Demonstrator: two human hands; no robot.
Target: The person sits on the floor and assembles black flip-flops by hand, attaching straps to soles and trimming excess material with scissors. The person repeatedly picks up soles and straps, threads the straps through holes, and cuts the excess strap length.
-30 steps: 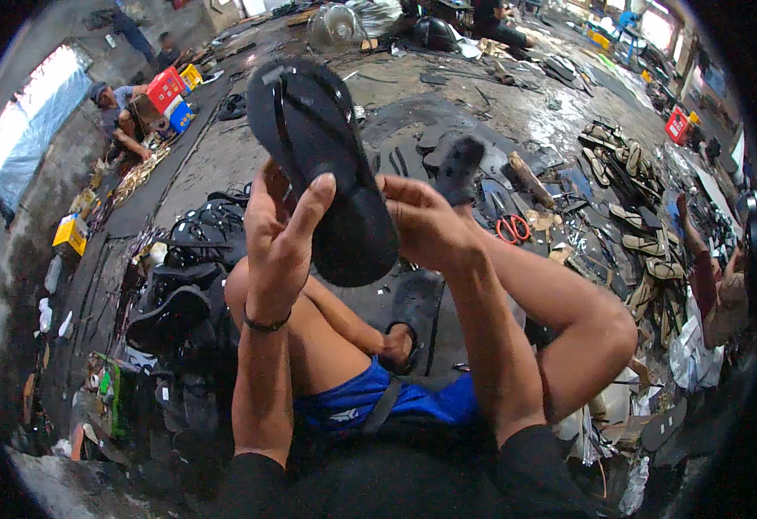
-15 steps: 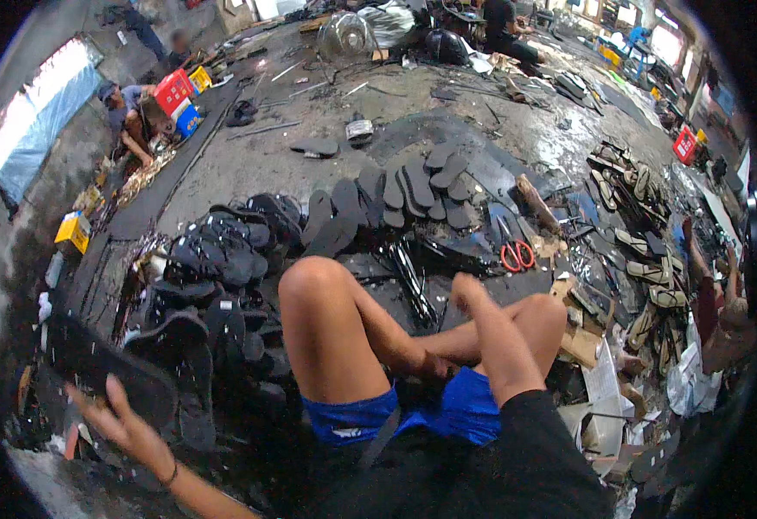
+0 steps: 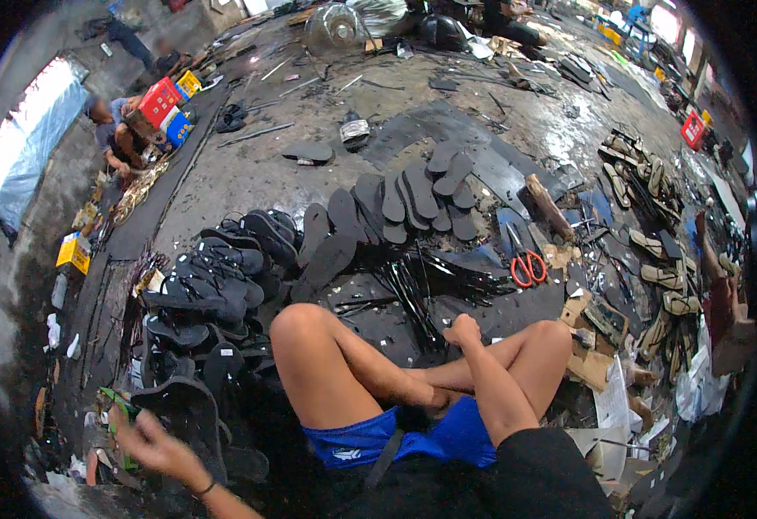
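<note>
At the lower left, my left hand [image 3: 158, 448] is blurred by motion, its fingers apart and nothing visible in them. It is beside a large black sandal [image 3: 184, 405] at the near edge of a heap of black sandals [image 3: 210, 285]. My right hand [image 3: 462, 330] is closed above my crossed legs, next to a bundle of shiny black straps [image 3: 408, 298]; whatever it may hold is hidden. Beyond the straps lie several dark grey soles [image 3: 417, 189] in an overlapping row. Red-handled scissors [image 3: 527, 266] rest to the right.
Tan sandals [image 3: 657, 275] lie at the right, with cardboard pieces [image 3: 593, 368] and a wooden stick [image 3: 549, 208] nearer. A person [image 3: 117, 134] sits at the far left beside red, yellow and blue crates [image 3: 160, 102]. Another person [image 3: 510, 24] sits at the back.
The dark sole beside my left hand is no longer seen there, and that hand has moved lower and right. My right hand appears lower in the view, which has shifted slightly.
</note>
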